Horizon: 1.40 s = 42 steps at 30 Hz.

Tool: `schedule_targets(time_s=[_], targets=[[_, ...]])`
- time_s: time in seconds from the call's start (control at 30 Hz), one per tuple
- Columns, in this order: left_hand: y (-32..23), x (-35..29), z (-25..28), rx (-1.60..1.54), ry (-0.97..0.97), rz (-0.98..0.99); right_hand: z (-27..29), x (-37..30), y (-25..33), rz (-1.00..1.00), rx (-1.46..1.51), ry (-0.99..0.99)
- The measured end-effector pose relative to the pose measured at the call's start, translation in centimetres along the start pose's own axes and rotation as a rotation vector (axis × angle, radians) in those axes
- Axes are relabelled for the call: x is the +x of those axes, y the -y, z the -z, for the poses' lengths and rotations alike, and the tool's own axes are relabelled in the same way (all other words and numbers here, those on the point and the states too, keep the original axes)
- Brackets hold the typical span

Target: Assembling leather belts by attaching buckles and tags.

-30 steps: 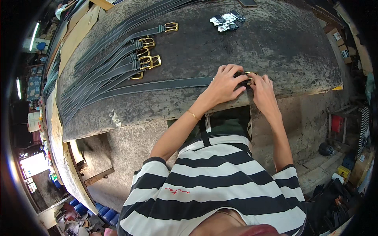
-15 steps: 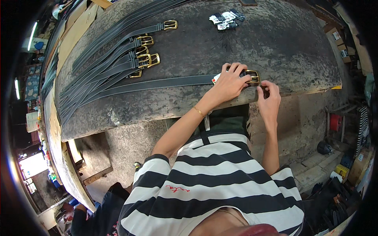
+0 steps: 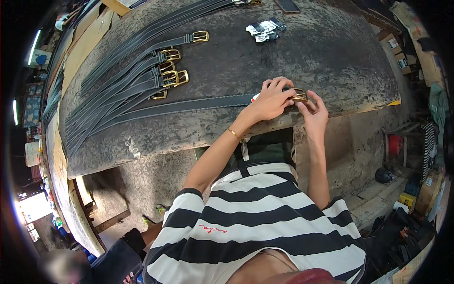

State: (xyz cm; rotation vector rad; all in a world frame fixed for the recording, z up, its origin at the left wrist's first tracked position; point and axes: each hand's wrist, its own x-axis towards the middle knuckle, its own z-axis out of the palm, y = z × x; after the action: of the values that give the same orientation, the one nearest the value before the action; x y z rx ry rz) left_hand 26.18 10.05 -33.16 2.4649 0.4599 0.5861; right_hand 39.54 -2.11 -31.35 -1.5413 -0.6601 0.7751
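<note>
A dark belt with light stitching along its edges point(image 3: 189, 105) stretches across the near part of the worktable. My left hand point(image 3: 272, 100) is closed over its buckle end, fingers bent around the strap. A white tag with a red mark point(image 3: 254, 98) peeks out by that hand, mostly covered. The gold buckle point(image 3: 300, 95) sticks out beyond my left fingers. At its right side, my right hand point(image 3: 314, 112) pinches the buckle between thumb and fingers. What lies under my left palm is hidden.
Several dark belts with gold buckles point(image 3: 156, 78) lie overlapping at the left, with more straps point(image 3: 161, 19) behind them. A small pile of black-and-white tags point(image 3: 266, 30) and a phone-like dark slab point(image 3: 287, 6) are farther back. The padded table's front edge point(image 3: 156, 150) runs before me.
My right hand has moved up and left onto the buckle, which now looks tilted. My left hand keeps its place on the belt. The whole view has shifted slightly.
</note>
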Motion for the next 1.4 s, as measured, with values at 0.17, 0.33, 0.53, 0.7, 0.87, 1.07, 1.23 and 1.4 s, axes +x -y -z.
schedule_targets(time_s=[0.17,0.33,0.53,0.7,0.87,1.07,1.23,1.4], targets=[[0.0,-0.4,0.6,-0.074,-0.001,-0.002,-1.4,-0.3,-0.3,-0.031,0.191,-0.083],[-0.2,-1.3,0.1,-0.167,-0.054,0.078,-1.6,-2.6,-1.3,-0.119,0.257,-0.152],[0.7,-3.4,1.6,-0.062,-0.293,0.015,-2.8,-3.7,-2.3,0.009,-0.030,-0.230],[0.9,-6.1,2.9,0.155,-0.300,0.063,-3.0,-3.0,0.1,0.446,-0.476,-0.121],[0.4,-6.2,2.6,0.185,-0.333,0.093,-2.4,-0.5,-0.2,0.601,-0.507,0.084],[-0.7,-5.8,2.5,0.223,-0.252,0.174,-2.6,0.7,1.4,0.485,-0.597,0.282],[-1.8,-4.4,1.9,0.284,-0.257,0.195,-2.2,1.0,1.7,0.416,-0.586,0.311],[-0.9,-2.9,1.8,0.293,-0.203,0.132,-2.2,2.0,1.5,0.395,-0.569,0.315]])
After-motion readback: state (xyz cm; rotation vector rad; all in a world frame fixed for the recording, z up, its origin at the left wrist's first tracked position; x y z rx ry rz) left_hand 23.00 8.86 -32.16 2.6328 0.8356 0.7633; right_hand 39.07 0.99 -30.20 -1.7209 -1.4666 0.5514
